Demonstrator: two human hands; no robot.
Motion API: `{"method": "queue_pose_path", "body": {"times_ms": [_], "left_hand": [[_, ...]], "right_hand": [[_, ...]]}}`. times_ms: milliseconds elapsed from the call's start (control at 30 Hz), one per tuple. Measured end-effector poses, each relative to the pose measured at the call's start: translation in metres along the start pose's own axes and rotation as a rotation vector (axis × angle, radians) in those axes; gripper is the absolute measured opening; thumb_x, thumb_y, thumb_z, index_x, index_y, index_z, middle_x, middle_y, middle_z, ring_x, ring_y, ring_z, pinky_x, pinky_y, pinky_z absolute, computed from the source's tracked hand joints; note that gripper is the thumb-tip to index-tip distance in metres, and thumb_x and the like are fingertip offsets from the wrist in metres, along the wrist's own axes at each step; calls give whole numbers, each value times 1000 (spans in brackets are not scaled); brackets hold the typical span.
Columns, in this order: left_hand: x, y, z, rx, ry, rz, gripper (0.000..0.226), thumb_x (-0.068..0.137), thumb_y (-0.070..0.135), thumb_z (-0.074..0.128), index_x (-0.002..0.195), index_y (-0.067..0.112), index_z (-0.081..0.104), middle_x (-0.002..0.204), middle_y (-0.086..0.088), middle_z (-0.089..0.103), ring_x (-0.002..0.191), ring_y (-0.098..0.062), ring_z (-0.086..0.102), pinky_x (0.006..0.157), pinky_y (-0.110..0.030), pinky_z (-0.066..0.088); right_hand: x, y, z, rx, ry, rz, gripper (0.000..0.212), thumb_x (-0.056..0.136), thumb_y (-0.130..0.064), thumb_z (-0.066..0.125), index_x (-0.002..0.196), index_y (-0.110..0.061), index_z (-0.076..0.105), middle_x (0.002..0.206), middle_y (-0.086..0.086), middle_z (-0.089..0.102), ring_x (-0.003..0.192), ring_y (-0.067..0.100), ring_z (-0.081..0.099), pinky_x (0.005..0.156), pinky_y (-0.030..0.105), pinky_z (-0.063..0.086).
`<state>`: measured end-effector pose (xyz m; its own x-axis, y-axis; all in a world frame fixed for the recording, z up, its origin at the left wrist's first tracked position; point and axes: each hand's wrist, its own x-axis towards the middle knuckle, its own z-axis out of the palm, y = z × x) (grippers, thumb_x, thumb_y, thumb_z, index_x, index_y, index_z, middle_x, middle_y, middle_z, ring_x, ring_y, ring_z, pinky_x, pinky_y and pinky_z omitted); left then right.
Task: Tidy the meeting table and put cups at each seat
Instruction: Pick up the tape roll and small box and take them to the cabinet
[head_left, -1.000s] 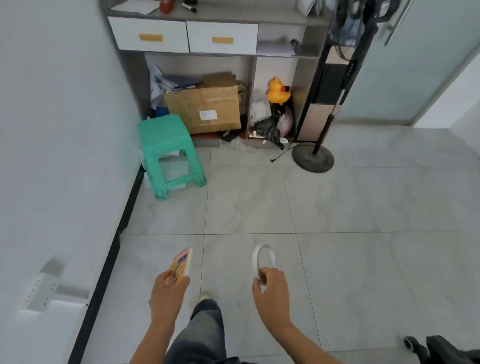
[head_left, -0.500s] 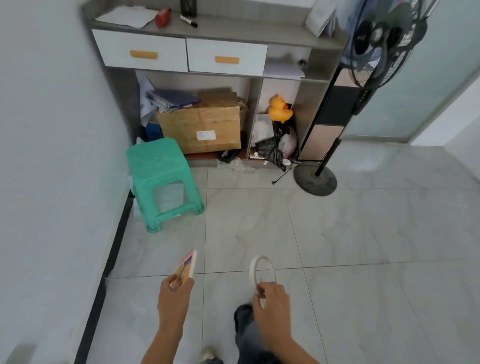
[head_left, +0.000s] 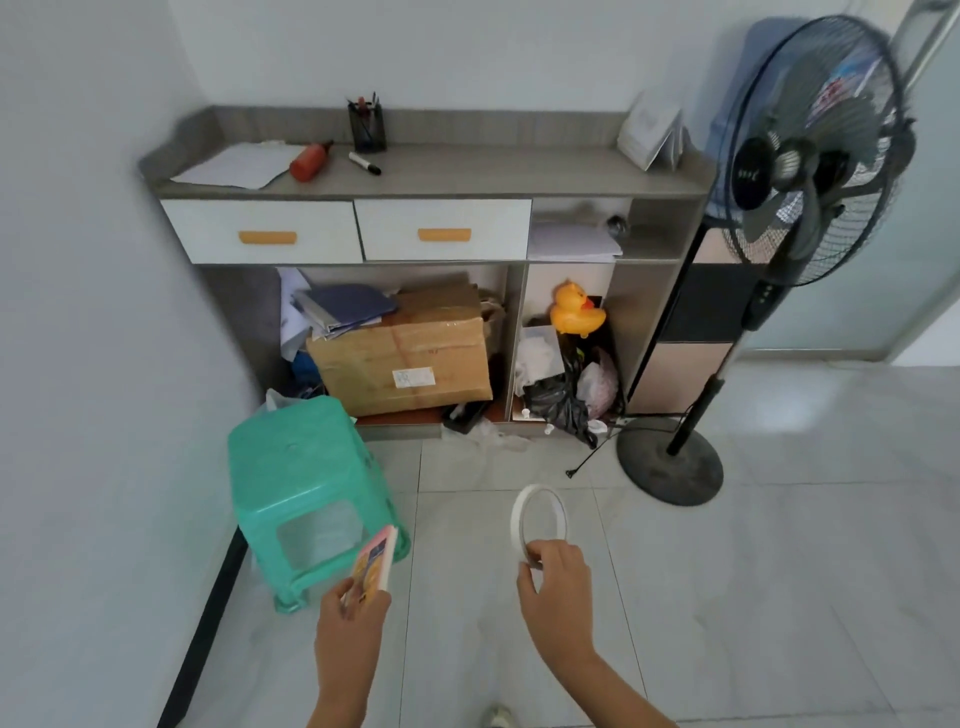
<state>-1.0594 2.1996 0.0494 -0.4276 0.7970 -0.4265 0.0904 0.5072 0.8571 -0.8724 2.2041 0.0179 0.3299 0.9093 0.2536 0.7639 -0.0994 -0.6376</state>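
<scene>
My left hand (head_left: 349, 631) grips a small pink and orange box (head_left: 375, 564) by its lower end, holding it upright above the floor. My right hand (head_left: 556, 590) pinches the bottom of a white tape roll (head_left: 538, 517), which stands on edge above my fingers. Both hands are low in the view, over the grey tiled floor. No cups and no meeting table are in sight.
A grey cabinet (head_left: 467, 179) with two white drawers stands against the wall ahead, bearing papers, a red bottle (head_left: 309, 161), a marker and a pen holder (head_left: 367, 124). Below it sit a cardboard box (head_left: 405, 353) and a yellow duck (head_left: 574, 309). A green stool (head_left: 306, 483) stands left, a black fan (head_left: 810, 156) right.
I have walked closer to the cabinet and my view has lifted, so its top and the fan head now show. Both hands keep their hold on the box and the tape.
</scene>
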Motion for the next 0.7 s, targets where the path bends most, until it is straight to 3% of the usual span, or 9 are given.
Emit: {"method": "queue_pose_path", "body": {"times_ms": [133, 233, 333, 467, 600, 700], "left_hand": [[26, 22, 33, 24, -19, 7, 48, 75, 10, 65, 120, 6, 49, 108, -13, 55, 88, -27, 50, 74, -32, 35], [52, 38, 45, 26, 47, -40, 46, 78, 6, 63, 121, 3, 48, 110, -16, 56, 88, -27, 49, 76, -34, 37], [88, 52, 59, 21, 84, -102, 65, 61, 28, 64, 120, 4, 49, 106, -15, 55, 88, -27, 49, 85, -40, 40], [149, 84, 86, -26, 117, -108, 76, 49, 31, 52, 120, 3, 50, 109, -20, 57, 87, -27, 49, 83, -39, 40], [226, 137, 110, -53, 55, -12, 70, 56, 30, 57, 121, 5, 48, 103, -17, 56, 81, -29, 51, 71, -33, 38], [285, 181, 126, -52, -1, 67, 48, 78, 13, 63, 122, 6, 47, 109, -17, 55, 83, -28, 51, 63, -32, 37]], "right_hand": [[36, 19, 16, -19, -79, 73, 22, 64, 0, 76, 75, -13, 61, 69, -1, 63, 64, 10, 46, 61, 9, 25], [65, 30, 30, -36, -117, 68, 20, 66, -3, 74, 76, -15, 62, 72, -2, 64, 66, 14, 51, 62, 8, 24], [107, 32, 49, -47, -103, 83, 19, 68, -3, 73, 78, -14, 62, 74, -1, 64, 68, 12, 48, 62, 13, 29], [165, 26, 74, -117, -128, 12, 31, 56, -4, 82, 73, -18, 61, 66, -6, 62, 59, 10, 52, 56, 15, 35], [232, 17, 104, -105, -102, 59, 31, 57, -1, 80, 75, -17, 61, 69, -5, 63, 61, 14, 55, 56, 17, 37], [286, -5, 128, -65, -52, 104, 25, 64, 2, 75, 78, -14, 61, 72, -8, 57, 68, 13, 48, 62, 23, 41]]}}
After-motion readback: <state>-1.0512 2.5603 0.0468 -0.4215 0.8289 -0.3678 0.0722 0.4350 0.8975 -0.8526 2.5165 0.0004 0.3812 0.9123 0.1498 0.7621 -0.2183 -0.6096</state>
